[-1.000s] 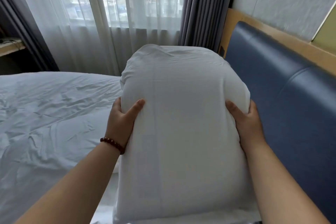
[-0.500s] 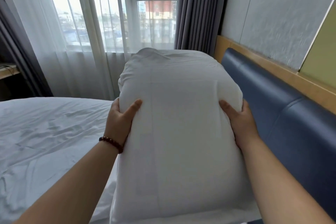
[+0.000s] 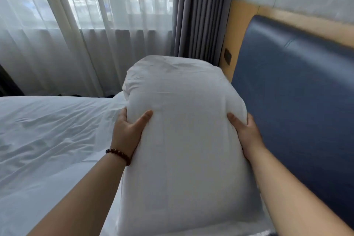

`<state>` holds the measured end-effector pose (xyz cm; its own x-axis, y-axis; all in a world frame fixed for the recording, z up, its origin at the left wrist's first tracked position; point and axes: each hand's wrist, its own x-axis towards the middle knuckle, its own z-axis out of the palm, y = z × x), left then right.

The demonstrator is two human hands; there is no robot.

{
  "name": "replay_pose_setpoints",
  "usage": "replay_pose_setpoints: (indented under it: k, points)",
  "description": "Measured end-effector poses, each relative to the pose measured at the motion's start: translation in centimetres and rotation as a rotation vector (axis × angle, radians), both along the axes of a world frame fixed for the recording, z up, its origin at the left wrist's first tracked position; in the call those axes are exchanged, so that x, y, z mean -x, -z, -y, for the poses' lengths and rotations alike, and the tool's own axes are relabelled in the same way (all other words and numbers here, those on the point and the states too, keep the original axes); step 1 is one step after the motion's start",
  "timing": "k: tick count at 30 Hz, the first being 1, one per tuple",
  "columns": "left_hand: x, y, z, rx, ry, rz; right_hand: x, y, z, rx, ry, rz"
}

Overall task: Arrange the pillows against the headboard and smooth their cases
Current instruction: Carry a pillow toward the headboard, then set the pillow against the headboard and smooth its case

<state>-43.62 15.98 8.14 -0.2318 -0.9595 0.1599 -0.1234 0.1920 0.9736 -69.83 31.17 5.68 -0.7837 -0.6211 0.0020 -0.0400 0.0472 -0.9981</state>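
Observation:
A plump white pillow [image 3: 187, 140] stands in front of me, held between both hands just left of the blue padded headboard [image 3: 295, 90]. My left hand [image 3: 129, 132] grips its left side, thumb across the front and fingers hidden behind. My right hand [image 3: 244, 133] grips the right side the same way, close to the headboard. The pillow's lower end sits low near the bed, over a strip of white fabric at the bottom edge. Its case looks mostly smooth, with small creases at the top.
The bed's wrinkled white sheet [image 3: 47, 140] spreads to the left. Sheer white curtains [image 3: 76, 34] and a grey drape [image 3: 199, 15] hang behind. A wooden frame [image 3: 235, 25] with a dark wall switch [image 3: 228, 56] borders the headboard.
The pillow and both hands sit lower against the window than half a second ago, and the view has dipped and shifted. Both grips are unchanged.

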Motion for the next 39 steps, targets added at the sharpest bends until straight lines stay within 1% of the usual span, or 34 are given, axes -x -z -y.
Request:
replay_pose_setpoints:
  k: [3, 5, 7, 9, 11, 13, 14, 16, 17, 18, 21, 23, 24, 27, 28, 30, 31, 33, 35, 36, 38, 39]
  points:
    - [1.5, 2.6, 3.3, -0.005, -0.004, 0.099, 1.3, 5.1, 3.6, -0.129, -0.021, 0.051]
    - [2.3, 4.0, 4.8, -0.009, -0.011, 0.173, 1.1, 7.9, 5.7, -0.249, -0.091, 0.125]
    - [3.5, 5.8, 5.4, 0.009, 0.012, 0.298, 0.0, 10.2, 7.4, -0.366, -0.218, 0.172]
    - [4.9, 8.0, 5.0, 0.025, 0.091, 0.454, -2.0, 11.1, 8.5, -0.449, -0.414, 0.105]
    - [5.6, 9.8, 4.1, -0.014, 0.160, 0.493, -3.6, 10.6, 8.5, -0.459, -0.473, 0.034]
    - [5.6, 10.0, 3.7, -0.055, 0.217, 0.422, -4.0, 9.0, 7.9, -0.383, -0.425, 0.043]
    - [5.6, 9.6, 3.5, -0.109, 0.239, 0.334, -4.3, 7.8, 7.3, -0.320, -0.412, 0.057]
    - [6.2, 8.2, 2.6, -0.286, 0.275, 0.071, -4.8, 5.6, 5.5, -0.250, -0.413, 0.038]
    - [6.8, 7.4, 1.8, -0.351, 0.325, -0.038, -4.9, 4.9, 4.6, -0.264, -0.410, -0.005]
    - [7.8, 6.8, 1.0, -0.376, 0.375, -0.090, -5.0, 4.1, 3.8, -0.285, -0.392, -0.063]
    - [10.9, 6.7, -1.5, -0.450, 0.484, -0.130, -4.5, 1.7, 1.6, -0.414, -0.303, -0.218]
    - [12.7, 6.9, -3.0, -0.514, 0.531, -0.160, -3.9, 0.0, 0.0, -0.565, -0.278, -0.323]
    - [13.5, 7.0, -3.6, -0.516, 0.574, -0.159, -3.6, -0.6, -0.9, -0.652, -0.265, -0.383]
    - [15.3, 7.1, -5.7, -0.367, 0.716, -0.032, -2.9, -1.4, -4.0, -0.878, -0.229, -0.503]
    - [15.6, 7.4, -6.1, -0.313, 0.720, -0.011, -2.7, -1.3, -5.1, -0.919, -0.204, -0.527]
    - [15.8, 8.0, -6.9, -0.222, 0.660, 0.010, -2.0, -0.8, -7.1, -0.941, -0.141, -0.548]
    - [15.8, 8.3, -7.0, -0.127, 0.609, 0.040, -1.6, -0.5, -7.8, -0.932, -0.119, -0.549]
    - [16.1, 8.0, -7.5, 0.231, 0.581, 0.115, -0.7, 0.0, -8.5, -0.888, -0.086, -0.554]
    - [17.1, 6.0, -7.8, 0.593, 0.717, 0.145, -0.3, 0.1, -8.8, -0.821, -0.028, -0.584]
    - [18.0, 4.8, -7.8, 0.718, 0.819, 0.175, -0.3, 0.2, -9.0, -0.786, 0.020, -0.620]
    - [20.1, 3.4, -7.7, 0.838, 1.029, 0.308, -0.8, 0.5, -9.6, -0.706, 0.115, -0.692]
    - [21.1, 3.4, -7.5, 0.880, 1.112, 0.390, -1.3, 1.1, -10.2, -0.667, 0.154, -0.692]
